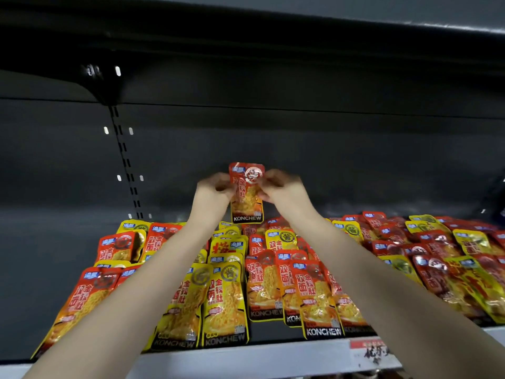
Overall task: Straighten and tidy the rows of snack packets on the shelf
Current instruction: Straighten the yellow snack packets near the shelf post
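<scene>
- near shelf [246, 359] edge: front packets [224, 302] lie in rough rows, some tilted.
- your left hand [214, 186] and right hand [277, 184] pinch one red packet [247, 198] upright, far middle.
- right heap [451, 258] looks jumbled; most tidying remains.

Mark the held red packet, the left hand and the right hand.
held red packet [247, 206]: head view, lower front face.
left hand [214, 187]: head view, back of hand.
right hand [280, 187]: head view, back of hand.

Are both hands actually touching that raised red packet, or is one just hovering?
Touching. The head view shows the left hand and the right hand each pinching a side edge of the raised red packet, with their fingers overlapping its front.
</scene>
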`<act>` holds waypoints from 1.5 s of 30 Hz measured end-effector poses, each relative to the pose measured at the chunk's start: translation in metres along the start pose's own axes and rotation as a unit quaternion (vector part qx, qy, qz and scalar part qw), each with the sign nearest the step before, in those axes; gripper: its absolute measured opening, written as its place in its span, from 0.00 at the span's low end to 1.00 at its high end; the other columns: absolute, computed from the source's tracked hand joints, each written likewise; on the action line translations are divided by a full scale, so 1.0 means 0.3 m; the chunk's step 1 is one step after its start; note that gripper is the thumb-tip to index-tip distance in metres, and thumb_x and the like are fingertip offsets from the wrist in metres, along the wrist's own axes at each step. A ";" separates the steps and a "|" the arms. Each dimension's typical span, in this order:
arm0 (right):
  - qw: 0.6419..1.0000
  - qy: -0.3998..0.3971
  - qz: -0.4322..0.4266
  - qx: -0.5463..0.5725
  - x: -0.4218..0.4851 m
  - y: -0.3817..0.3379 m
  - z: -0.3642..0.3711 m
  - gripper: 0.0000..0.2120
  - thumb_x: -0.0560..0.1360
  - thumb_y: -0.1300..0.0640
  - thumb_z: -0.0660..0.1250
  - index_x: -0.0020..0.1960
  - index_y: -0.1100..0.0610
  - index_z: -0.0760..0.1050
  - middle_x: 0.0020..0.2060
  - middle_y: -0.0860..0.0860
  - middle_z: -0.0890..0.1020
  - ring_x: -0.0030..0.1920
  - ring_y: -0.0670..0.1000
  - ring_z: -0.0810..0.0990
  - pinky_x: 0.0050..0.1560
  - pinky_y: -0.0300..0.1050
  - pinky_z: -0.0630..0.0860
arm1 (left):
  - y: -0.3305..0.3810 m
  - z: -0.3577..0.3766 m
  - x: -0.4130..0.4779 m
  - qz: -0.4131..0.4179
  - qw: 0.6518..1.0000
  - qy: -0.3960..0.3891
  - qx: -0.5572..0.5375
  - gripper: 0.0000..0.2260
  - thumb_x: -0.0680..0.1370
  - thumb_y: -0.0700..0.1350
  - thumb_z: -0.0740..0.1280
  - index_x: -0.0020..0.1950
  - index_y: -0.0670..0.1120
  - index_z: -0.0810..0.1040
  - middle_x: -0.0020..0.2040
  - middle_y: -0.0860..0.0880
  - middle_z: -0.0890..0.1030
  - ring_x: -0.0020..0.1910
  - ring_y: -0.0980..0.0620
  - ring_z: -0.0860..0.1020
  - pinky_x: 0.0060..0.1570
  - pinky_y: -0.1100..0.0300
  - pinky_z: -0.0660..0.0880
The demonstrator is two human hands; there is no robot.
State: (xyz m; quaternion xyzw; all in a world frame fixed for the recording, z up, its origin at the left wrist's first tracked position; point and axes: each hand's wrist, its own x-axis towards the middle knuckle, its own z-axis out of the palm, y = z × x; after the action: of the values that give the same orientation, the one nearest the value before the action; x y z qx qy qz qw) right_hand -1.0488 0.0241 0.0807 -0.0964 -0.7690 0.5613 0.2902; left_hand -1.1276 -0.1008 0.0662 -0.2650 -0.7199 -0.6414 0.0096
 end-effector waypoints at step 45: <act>0.934 -0.204 0.067 -0.284 -0.256 0.157 -0.139 0.08 0.77 0.57 0.66 0.56 0.54 0.77 0.43 0.46 0.79 0.43 0.46 0.80 0.40 0.38 0.77 | -0.098 0.027 -0.288 0.029 0.885 -0.244 0.396 0.22 0.73 0.46 0.71 0.66 0.54 0.72 0.62 0.53 0.75 0.65 0.51 0.68 0.66 0.52 0.65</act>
State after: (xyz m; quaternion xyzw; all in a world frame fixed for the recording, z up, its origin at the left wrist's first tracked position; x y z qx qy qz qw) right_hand -0.9718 0.0379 0.0197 -0.1098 -0.9307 0.3455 0.0491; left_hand -1.0622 -0.1264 0.0071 -0.4076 -0.8858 -0.2177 -0.0438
